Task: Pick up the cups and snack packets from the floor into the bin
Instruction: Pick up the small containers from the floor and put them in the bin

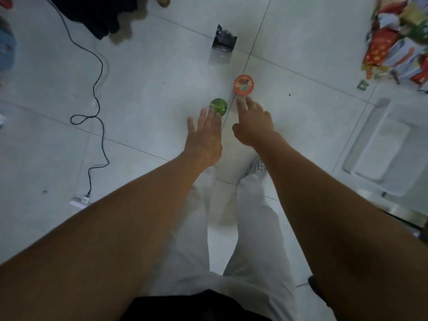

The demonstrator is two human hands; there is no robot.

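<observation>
On the pale tiled floor (143, 93), just beyond the person's feet, stand two of the task's things: a small round green-topped cup (218, 107) and, just beside it to the far right, a larger round orange-topped cup (243, 85). The left hand (205, 133) hangs over the green one with straight, spread fingers, holding nothing; whether the fingertips touch the lid I cannot tell. The right hand (254, 121) is likewise spread and empty, reaching just short of the orange cup. Both cups look light and thin-walled, likely to dent if squeezed or tip if nudged, so the sides below the rim seem the best hold, thumb opposite fingers. Farther off lies a dark foil snack packet (223, 46), soft and best pinched at an edge. A heap of bright snack packets (398, 42) sits far right, with a pale rectangular plastic container (375, 147) nearer, possibly the bin. A black cable (97, 93) loops at the left, well apart; nothing blocks either cup.
</observation>
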